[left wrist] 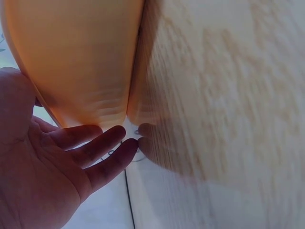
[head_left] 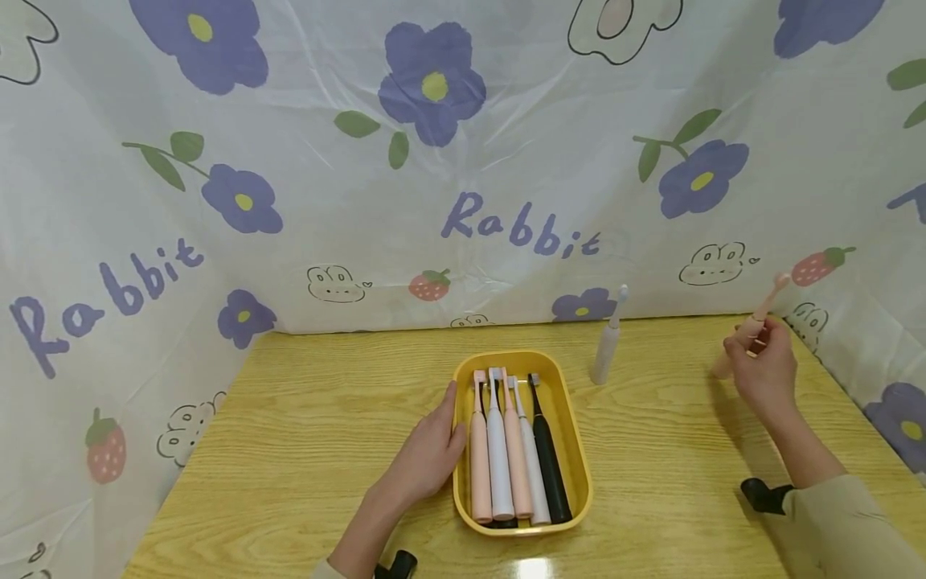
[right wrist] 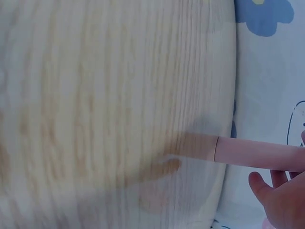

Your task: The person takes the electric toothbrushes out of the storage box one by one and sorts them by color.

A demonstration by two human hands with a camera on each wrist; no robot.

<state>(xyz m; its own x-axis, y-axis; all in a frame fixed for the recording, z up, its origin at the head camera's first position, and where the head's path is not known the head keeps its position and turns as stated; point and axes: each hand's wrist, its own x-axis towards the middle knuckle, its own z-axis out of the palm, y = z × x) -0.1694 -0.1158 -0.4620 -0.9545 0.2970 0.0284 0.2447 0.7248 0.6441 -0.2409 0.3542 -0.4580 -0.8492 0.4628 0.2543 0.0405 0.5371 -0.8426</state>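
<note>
A wooden table (head_left: 304, 450) with pale yellow grain stands against a white cloth (head_left: 362, 201) hung behind and at both sides. The cloth bears purple flowers, strawberries, rabbit outlines and the word "Rabbit". Light glares on the table's near edge.

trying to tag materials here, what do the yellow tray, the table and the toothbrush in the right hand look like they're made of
The tray looks like moulded plastic: even yellow, rounded rim, slight sheen. The table shows wood grain under a glossy finish that reflects light; solid wood or laminate, I cannot tell. The toothbrush in the right hand seems smooth matte pink plastic.
</note>
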